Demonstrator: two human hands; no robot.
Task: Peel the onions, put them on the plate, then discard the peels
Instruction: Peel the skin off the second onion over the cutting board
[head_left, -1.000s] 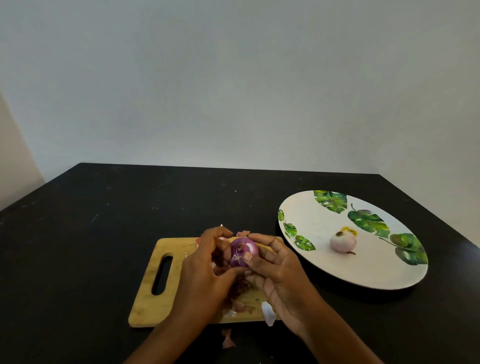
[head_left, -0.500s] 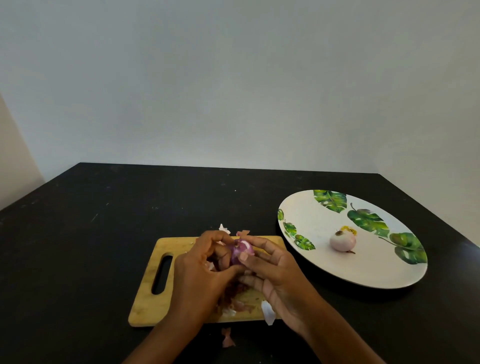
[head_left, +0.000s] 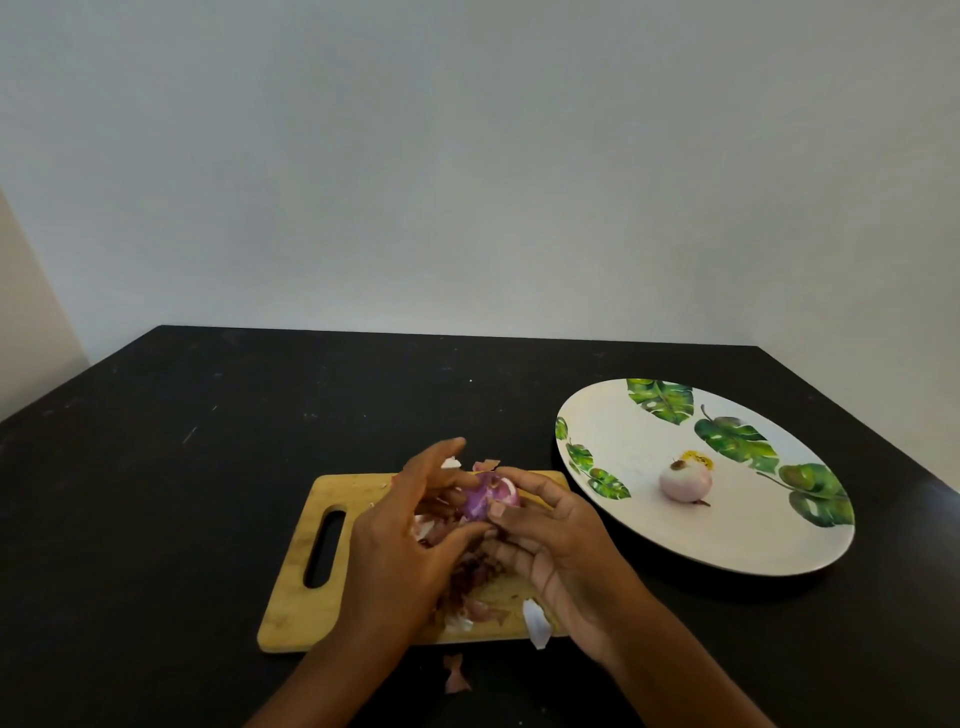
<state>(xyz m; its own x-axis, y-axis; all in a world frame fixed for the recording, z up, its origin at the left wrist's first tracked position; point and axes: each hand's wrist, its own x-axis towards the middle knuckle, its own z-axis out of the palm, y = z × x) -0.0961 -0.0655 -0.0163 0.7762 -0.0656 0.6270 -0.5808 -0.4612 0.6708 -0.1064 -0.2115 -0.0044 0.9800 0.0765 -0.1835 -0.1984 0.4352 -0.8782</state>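
A purple onion is held over the wooden cutting board. My right hand curls its fingers round the onion from the right. My left hand is at its left side, thumb under the onion and index finger stretched out above it. A peeled pale onion lies on the white plate with green leaves to the right. Onion peels are heaped on the board under my hands.
All of this sits on a black table. One peel scrap lies on the table in front of the board, and a white one hangs over the board's front edge. A pale wall stands behind.
My left index finger has lifted and stretched out above the onion. The onion has turned a little in my hands and shows more of its purple side again.
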